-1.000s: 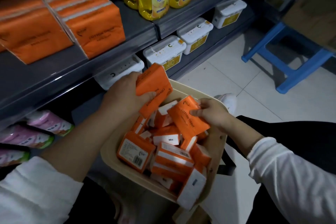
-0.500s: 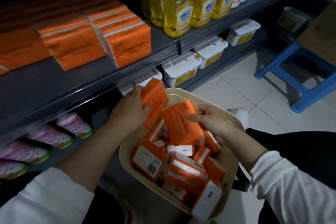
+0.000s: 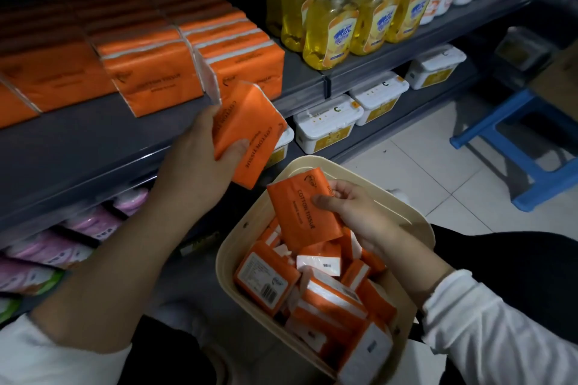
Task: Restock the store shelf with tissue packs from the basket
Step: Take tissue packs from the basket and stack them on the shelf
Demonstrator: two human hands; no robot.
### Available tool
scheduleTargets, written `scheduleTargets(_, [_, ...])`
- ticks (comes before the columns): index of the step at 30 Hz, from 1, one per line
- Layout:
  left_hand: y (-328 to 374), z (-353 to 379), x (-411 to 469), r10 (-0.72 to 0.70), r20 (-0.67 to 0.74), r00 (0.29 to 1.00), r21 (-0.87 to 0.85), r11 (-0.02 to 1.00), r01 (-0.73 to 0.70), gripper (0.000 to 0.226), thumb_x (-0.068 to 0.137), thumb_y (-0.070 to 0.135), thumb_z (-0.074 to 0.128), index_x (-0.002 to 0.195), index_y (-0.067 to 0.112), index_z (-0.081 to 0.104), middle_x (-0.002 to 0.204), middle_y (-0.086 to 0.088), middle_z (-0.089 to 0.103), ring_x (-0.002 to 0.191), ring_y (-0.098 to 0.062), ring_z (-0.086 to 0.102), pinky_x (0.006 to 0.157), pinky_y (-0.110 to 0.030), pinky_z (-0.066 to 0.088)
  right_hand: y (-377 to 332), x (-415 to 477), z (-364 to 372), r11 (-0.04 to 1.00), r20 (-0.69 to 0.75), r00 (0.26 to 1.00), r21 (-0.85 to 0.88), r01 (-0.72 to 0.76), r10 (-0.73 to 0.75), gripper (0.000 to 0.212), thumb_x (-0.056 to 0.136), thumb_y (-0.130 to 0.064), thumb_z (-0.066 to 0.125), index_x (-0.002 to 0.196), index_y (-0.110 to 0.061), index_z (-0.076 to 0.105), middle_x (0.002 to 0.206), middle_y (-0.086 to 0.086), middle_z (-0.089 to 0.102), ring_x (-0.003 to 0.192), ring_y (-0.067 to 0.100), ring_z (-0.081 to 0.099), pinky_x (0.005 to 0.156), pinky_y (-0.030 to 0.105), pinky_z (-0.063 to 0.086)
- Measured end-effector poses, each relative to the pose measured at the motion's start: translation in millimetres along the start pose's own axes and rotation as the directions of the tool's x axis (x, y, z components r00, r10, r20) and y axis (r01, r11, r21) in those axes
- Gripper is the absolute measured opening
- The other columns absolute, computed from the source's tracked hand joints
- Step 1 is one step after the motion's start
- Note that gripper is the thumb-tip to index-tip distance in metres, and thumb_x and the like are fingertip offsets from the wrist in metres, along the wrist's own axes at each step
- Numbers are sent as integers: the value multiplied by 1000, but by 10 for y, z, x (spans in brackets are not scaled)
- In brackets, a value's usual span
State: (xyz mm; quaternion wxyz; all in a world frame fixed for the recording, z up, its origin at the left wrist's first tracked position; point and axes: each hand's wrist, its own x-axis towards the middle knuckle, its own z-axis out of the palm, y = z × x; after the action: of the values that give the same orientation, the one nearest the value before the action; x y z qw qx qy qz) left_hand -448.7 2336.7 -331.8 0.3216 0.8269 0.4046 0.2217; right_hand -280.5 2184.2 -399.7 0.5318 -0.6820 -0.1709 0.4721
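My left hand (image 3: 195, 162) grips an orange tissue pack (image 3: 250, 131), held up at the front edge of the grey shelf (image 3: 93, 147), just below the rightmost stacked orange packs (image 3: 240, 53). My right hand (image 3: 353, 212) holds a second orange tissue pack (image 3: 300, 206) over the far end of the cream basket (image 3: 228, 253). Several more orange and white packs (image 3: 325, 294) lie jumbled inside the basket.
Yellow pump bottles (image 3: 331, 22) stand on the shelf right of the tissue stacks. White lidded tubs (image 3: 325, 125) line the lower shelf, pink packets (image 3: 62, 244) lie at lower left. A blue stool (image 3: 513, 147) stands on the tiled floor at right.
My left hand has lifted its pack out of the basket up to the shelf edge. My right hand has raised its pack slightly above the basket.
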Motion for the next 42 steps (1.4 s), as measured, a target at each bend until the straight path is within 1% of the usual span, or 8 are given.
scheduleTargets(6, [4,-71,28,48,-75,996,-97,994,-55,55,90,42,55,138,26,36,123,5,52,102,-13,50,82,-31,40,39,38,44,998,-11,999,46,-33,33,19,82,-5,66,100,-8,61,98,20,70,85,35,67,72,43,56])
scheduleTargets(15, [35,-226,94,58,-351,934,-212,967,-140,48,91,34,59,134,20,41,104,20,48,82,16,50,67,3,34,10,108,185,999,-10,999,33,-36,37,28,80,-6,69,107,-3,61,100,22,69,93,43,65,83,58,51])
scheduleTargets(18, [-50,-374,74,11,-481,877,-243,959,-146,51,93,33,58,137,16,38,103,26,45,84,23,48,69,5,33,-53,103,325,1000,39,999,-31,-7,9,26,80,-9,70,105,-7,63,96,17,72,88,38,68,81,54,54])
scheduleTargets(26, [-541,-955,-33,-196,-733,651,-296,954,-47,51,95,28,53,138,8,34,120,4,46,98,2,45,79,3,32,-378,-48,812,947,221,962,-241,213,-160,26,79,-2,69,103,-12,63,95,11,71,85,26,69,80,46,56])
scheduleTargets(29, [-704,-1149,-5,-261,-760,595,-339,940,-21,50,95,28,53,137,7,35,118,5,46,98,4,45,79,3,32,-652,-83,1091,830,339,895,-376,411,-290,31,75,-11,74,101,-23,62,91,1,70,84,12,67,79,31,55])
scheduleTargets(34, [-800,-1359,104,-346,-696,629,-428,903,23,52,94,33,54,139,14,34,117,8,48,101,-3,49,71,4,33,-1228,17,1496,472,502,705,-525,708,-500,40,72,-30,66,110,-24,60,93,-13,65,86,6,62,76,21,48])
scheduleTargets(38, [-822,-1383,189,-371,-678,635,-476,880,7,49,93,34,56,137,22,38,109,14,49,94,0,51,71,1,35,-1641,189,1674,195,576,607,-618,762,-547,39,78,-14,72,115,-16,60,101,-6,56,95,13,53,79,12,36])
scheduleTargets(42, [-804,-1370,230,-428,-650,628,-534,845,23,48,93,35,55,137,26,39,114,13,47,92,-1,47,66,0,32,-1932,361,1804,64,613,615,-680,730,-495,43,78,-12,72,119,-13,59,101,-2,40,95,8,42,78,1,28])
